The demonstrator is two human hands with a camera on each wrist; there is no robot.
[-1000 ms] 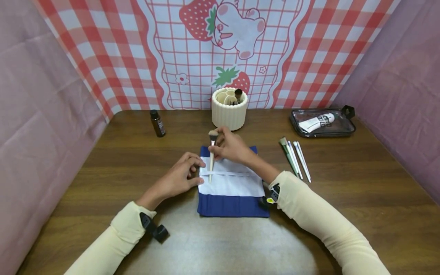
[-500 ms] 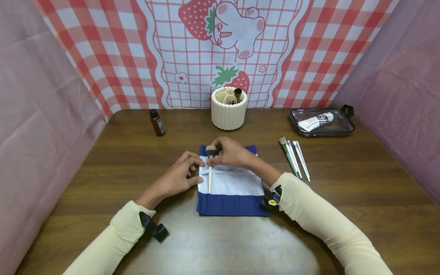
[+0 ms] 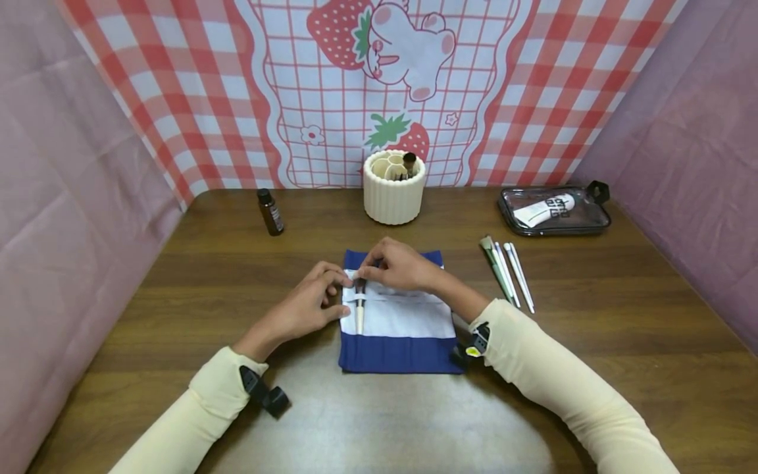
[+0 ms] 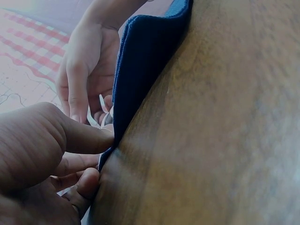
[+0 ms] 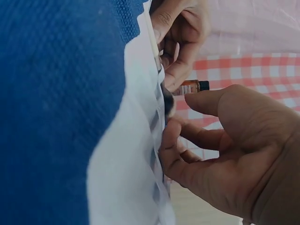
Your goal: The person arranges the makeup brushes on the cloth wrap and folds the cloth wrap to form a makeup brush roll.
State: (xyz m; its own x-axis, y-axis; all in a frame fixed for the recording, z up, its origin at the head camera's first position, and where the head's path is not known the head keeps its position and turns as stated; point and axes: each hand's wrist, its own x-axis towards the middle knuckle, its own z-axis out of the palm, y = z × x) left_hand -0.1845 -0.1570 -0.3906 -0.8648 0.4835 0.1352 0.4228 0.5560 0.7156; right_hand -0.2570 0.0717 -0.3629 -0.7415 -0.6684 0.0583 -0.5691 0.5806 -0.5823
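A makeup brush [image 3: 360, 309] with a pale handle and dark ferrule lies along the left side of a navy brush roll [image 3: 403, 355] with a white lining. A white strap [image 3: 408, 298] crosses its handle. My right hand [image 3: 397, 265] is over the brush's bristle end, fingers bent; in the right wrist view the thumb stands apart from the fingertips, which are right at the bristles [image 5: 168, 102]. My left hand [image 3: 310, 299] rests at the roll's left edge, thumb and index finger spread along it. The left wrist view shows its thumb [image 4: 93, 137] against the blue cloth.
Several slim brushes [image 3: 506, 273] lie right of the roll. Behind it stands a cream ribbed holder [image 3: 393, 194] with a dark brush inside. A small dark bottle [image 3: 270, 212] stands back left; a clear pouch [image 3: 555, 210] with a white tube lies back right.
My right hand has brought the brush down and slid it toward me under the strap, from tilted to lying flat; its fingers have come off the handle. My left hand has stayed put.
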